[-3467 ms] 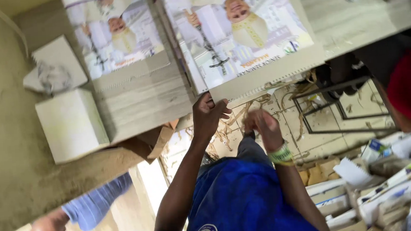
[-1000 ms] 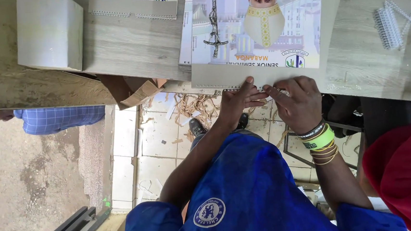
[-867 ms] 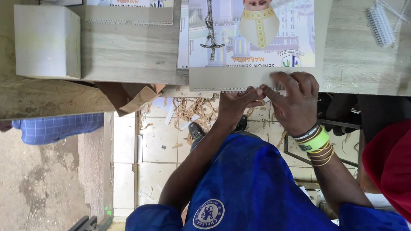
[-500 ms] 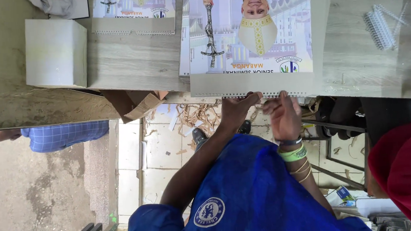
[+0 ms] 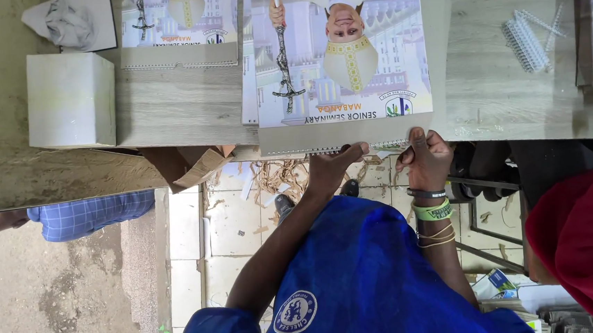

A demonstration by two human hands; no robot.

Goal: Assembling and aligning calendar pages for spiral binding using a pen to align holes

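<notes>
Both hands hold the near edge of a big calendar (image 5: pixel 341 59) on the desk (image 5: pixel 181 108). The left hand (image 5: pixel 335 167) and right hand (image 5: pixel 426 156) are closed on its wire binding (image 5: pixel 378 145).

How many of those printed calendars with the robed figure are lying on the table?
2: a large calendar at the near table edge, both hands at its wire-bound edge, and a second calendar to its left, partly cut off by the frame. More may lie underneath.

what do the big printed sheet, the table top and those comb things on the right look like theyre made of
Printed sheet: probably coated paper or thin card, lying flat with a slight sheen; both hands, left hand and right hand, hold its near edge. Table top: looks like wood or wood-look laminate, grey with streaked grain. Binding combs: pale looped strips, plastic or coated wire; too small to tell.
</notes>
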